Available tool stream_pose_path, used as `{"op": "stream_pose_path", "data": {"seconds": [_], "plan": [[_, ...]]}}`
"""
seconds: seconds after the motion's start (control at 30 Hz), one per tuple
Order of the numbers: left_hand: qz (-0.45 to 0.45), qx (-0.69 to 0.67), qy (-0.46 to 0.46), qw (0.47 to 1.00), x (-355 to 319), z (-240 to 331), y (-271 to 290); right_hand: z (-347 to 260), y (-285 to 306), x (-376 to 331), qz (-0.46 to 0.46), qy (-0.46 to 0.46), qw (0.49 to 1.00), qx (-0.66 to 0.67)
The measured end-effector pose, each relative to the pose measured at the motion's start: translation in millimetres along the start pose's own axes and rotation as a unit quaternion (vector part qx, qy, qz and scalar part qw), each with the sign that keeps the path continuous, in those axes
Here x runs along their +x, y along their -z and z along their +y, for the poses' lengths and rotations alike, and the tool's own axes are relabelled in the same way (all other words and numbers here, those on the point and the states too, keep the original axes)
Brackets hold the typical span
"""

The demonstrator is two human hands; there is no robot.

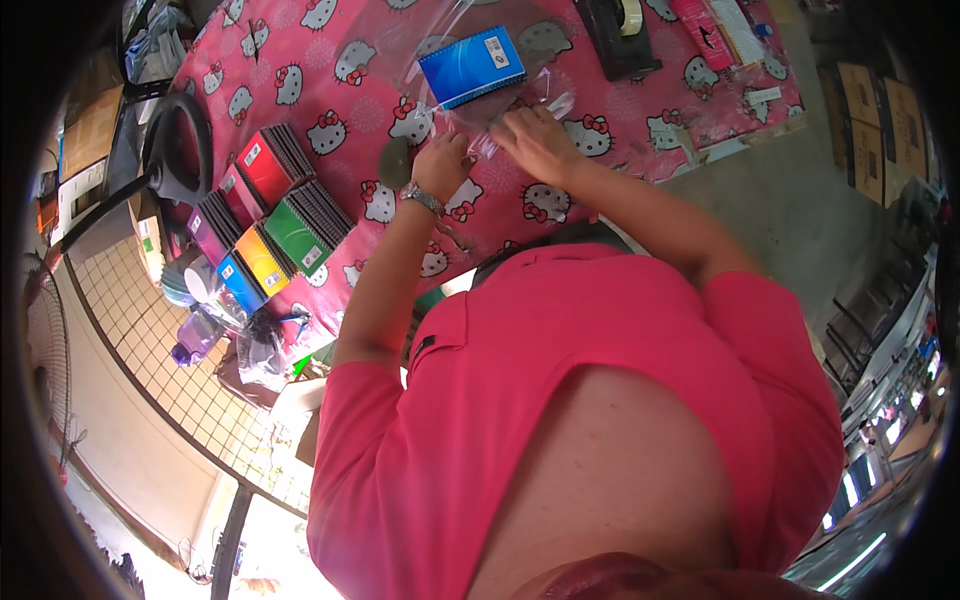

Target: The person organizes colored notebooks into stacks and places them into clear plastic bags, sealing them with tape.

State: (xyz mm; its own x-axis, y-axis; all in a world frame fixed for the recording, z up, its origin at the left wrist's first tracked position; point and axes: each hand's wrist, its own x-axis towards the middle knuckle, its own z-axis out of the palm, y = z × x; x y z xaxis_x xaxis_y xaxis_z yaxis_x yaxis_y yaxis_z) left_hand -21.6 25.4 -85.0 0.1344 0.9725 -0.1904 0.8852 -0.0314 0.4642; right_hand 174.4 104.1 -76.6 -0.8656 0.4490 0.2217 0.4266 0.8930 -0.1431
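A blue notebook (472, 66) lies inside a clear plastic sleeve (520, 100) on the pink patterned tablecloth (330, 40). My left hand (441, 164), with a metal watch on its wrist, is closed on the near edge of the sleeve. My right hand (537, 142) presses flat on the sleeve's edge just right of the left one. Both hands sit just below the notebook. My pink shirt fills the lower half of the view.
Stacks of coloured notebooks (275, 215) in red, green, yellow, blue and purple lie at the left. A black tape dispenser (620, 35) stands at the far edge. A fan (175, 150) and plastic bags (240, 340) sit left, cardboard boxes (880, 130) right.
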Motion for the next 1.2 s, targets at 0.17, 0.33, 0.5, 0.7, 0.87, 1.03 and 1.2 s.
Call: {"op": "stream_pose_path", "data": {"seconds": [0.17,0.33,0.5,0.7,0.87,1.03,1.2], "plan": [[-0.046,-0.002,-0.018,0.999,3.4,-15.9,0.3,32.5,10.5,-18.4,-0.054,0.065,0.994,0.064],[-0.046,-0.005,-0.036,0.998,2.6,-27.5,-10.9,65.0,0.8,-26.0,-0.224,0.017,0.953,0.205],[0.046,0.045,-0.071,0.995,-14.9,-17.9,-8.4,86.0,6.6,-6.2,-0.299,0.007,0.909,0.291],[0.098,0.056,0.034,0.993,-39.2,-6.7,-12.1,32.9,21.6,4.9,0.009,0.059,0.976,0.210],[0.158,0.128,0.031,0.979,-34.1,15.9,-6.9,5.3,-37.6,7.6,-0.148,-0.015,0.976,0.160],[0.309,-0.038,0.319,0.895,-59.0,-35.9,-22.5,1.1,-30.7,36.2,-0.134,0.052,0.968,0.207],[0.299,-0.175,0.390,0.853,-63.2,-56.1,-27.1,-18.9,-49.3,37.5,-0.086,-0.001,0.965,0.247]]}}
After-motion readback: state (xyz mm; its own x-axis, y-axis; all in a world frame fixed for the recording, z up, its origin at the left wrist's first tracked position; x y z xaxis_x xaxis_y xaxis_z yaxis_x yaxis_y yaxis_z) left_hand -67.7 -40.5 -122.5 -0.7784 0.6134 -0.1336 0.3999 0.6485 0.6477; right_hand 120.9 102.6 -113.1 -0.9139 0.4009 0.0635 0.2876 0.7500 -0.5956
